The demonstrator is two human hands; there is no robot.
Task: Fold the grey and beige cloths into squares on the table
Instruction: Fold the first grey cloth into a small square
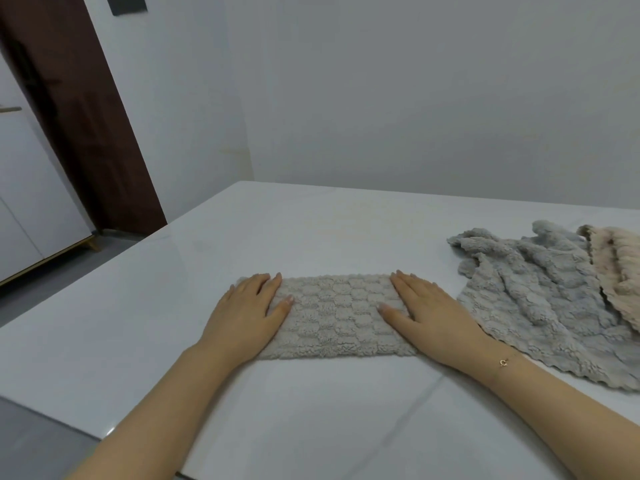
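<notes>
A folded grey-beige cloth [334, 315] is laid flat on the white counter [214, 258] as a wide rectangle, its long edges running left to right. It is pressed down at both ends. The left hand [251, 311] is laid palm down on the cloth's left end, fingers straight and close together, thumb resting on the waffle-textured pile. The right hand [427, 308] is laid flat on the right end in the same way, fingers straight and pointing away from the person, thumb angled inward onto the cloth. A thin gold bracelet [505, 362] is worn on the right wrist.

Just to the right, an unfolded grey cloth [540, 299] is spread in rumpled ridges on the counter, its near edge scalloped. A beige cloth [618, 268] is heaped on its far right side, cut off by the frame edge. A dark wooden door frame [86, 133] is seen at the left against the pale wall.
</notes>
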